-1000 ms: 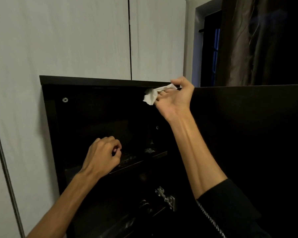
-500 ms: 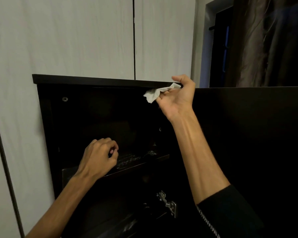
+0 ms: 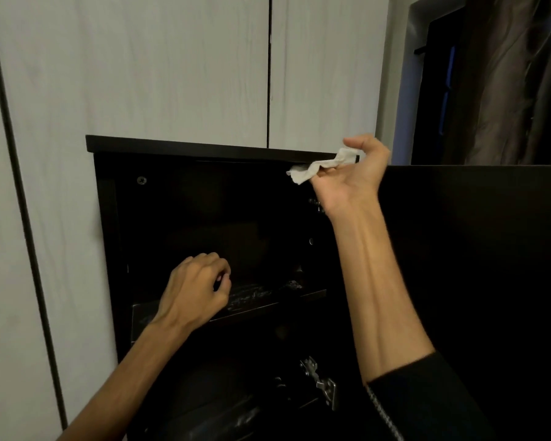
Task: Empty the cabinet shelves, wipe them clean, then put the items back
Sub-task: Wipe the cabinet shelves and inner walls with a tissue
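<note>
My right hand (image 3: pixel 352 176) is raised, palm turned toward me, and its fingers (image 3: pixel 323 175) are curled in around a crumpled white tissue (image 3: pixel 323 165), with my thumb (image 3: pixel 361 144) arched over the top of it. The tissue sticks out leftward from my grip and sits against the front edge of the dark cabinet (image 3: pixel 109 249) top panel (image 3: pixel 204 149), near that panel's right end. Whether the paper is truly pressed on the wood or only just beside it I cannot tell. My left hand (image 3: pixel 194 288) is lower down, in front of the open compartment, with its fingers bent loosely toward the palm and the thumb tip close to the forefinger; I see nothing held in it. Its wrist and heel lie over the front edge of the upper shelf (image 3: pixel 268 302), but I cannot tell if they rest on it. That shelf carries pale streaks near its middle, just right of my left knuckles. The open cabinet door (image 3: pixel 474 265) stands to the right, behind my right forearm, and a metal hinge (image 3: pixel 320 381) shows low down between my arms. Behind the cabinet are pale wardrobe panels (image 3: pixel 140 74).
</note>
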